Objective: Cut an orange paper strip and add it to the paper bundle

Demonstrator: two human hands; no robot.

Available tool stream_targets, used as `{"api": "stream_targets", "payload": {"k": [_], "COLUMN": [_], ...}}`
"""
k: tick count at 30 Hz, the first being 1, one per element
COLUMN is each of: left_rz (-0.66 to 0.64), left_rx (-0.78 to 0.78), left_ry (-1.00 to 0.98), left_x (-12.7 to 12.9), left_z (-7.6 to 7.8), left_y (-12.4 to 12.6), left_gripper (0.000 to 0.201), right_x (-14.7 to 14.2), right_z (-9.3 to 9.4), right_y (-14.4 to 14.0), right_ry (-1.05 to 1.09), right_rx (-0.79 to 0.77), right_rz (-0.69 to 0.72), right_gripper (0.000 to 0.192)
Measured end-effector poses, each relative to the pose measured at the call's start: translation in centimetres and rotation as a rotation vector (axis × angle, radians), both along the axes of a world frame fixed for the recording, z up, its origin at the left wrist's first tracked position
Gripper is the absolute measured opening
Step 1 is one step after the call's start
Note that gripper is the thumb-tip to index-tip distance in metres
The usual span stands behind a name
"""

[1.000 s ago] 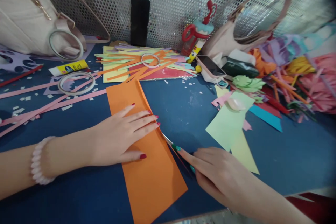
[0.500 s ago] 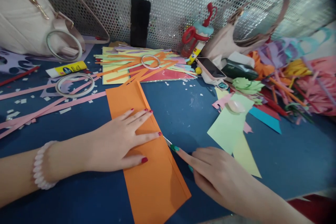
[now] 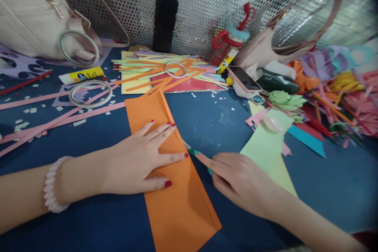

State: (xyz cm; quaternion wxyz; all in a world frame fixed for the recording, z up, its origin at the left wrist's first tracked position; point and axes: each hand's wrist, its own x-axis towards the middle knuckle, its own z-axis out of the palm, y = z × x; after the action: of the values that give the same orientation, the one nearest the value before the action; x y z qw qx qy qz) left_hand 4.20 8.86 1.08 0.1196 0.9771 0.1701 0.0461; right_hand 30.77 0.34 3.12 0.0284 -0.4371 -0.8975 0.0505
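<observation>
— Paper first: where does the orange paper sheet (image 3: 174,189) lie?
— Flat on the blue worktop (image 3: 206,122), running away from the near edge, with a long cut along its right side.
— And the left hand (image 3: 141,161)?
— Spread flat, palm down, pressing on the sheet's middle; red nails, a pale bead bracelet (image 3: 51,185) at the wrist.
— The right hand (image 3: 236,177)?
— Closed around a thin blade (image 3: 187,145), forefinger stretched along it, the tip touching the sheet's right edge just beside the left fingertips. Teal nails.
— Any writing to read?
— The yellow glue stick (image 3: 82,75) beyond the sheet bears a blue label, too blurred to read. Near it lies a tape ring (image 3: 90,93) on pink paper strips (image 3: 59,116). A black phone (image 3: 164,23) stands against the perforated metal wall (image 3: 206,0).
</observation>
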Motion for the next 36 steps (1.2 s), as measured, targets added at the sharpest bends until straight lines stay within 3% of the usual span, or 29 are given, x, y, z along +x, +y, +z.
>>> {"api": "stream_targets", "payload": {"k": [18,25,29,36], "left_rz": [-0.016,0.052,0.077,0.086], "left_rx": [0.012,0.093,0.093,0.000], "left_ry": [0.010,0.111,0.178,0.172], "left_x": [-0.1,0.2,-0.3,-1.3], "left_z": [0.4,1.8,1.5,0.9], "left_y": [0.1,3.9,6.4,7.0], "left_gripper": [0.054,0.068,0.072,0.069], "right_x": [-0.8,-0.9,-1.0,-1.8], "right_z": [-0.4,-0.3,-0.2,0.1], "right_y": [5.1,5.1,5.0,6.5], "right_ry": [-0.005,-0.014,-0.027,-0.072], "right_rx": [-0.056,-0.062,-0.069,-0.075], "right_rz": [-0.057,-0.042,-0.056,-0.090], "right_gripper": [0.046,0.048,0.050,0.050]}}
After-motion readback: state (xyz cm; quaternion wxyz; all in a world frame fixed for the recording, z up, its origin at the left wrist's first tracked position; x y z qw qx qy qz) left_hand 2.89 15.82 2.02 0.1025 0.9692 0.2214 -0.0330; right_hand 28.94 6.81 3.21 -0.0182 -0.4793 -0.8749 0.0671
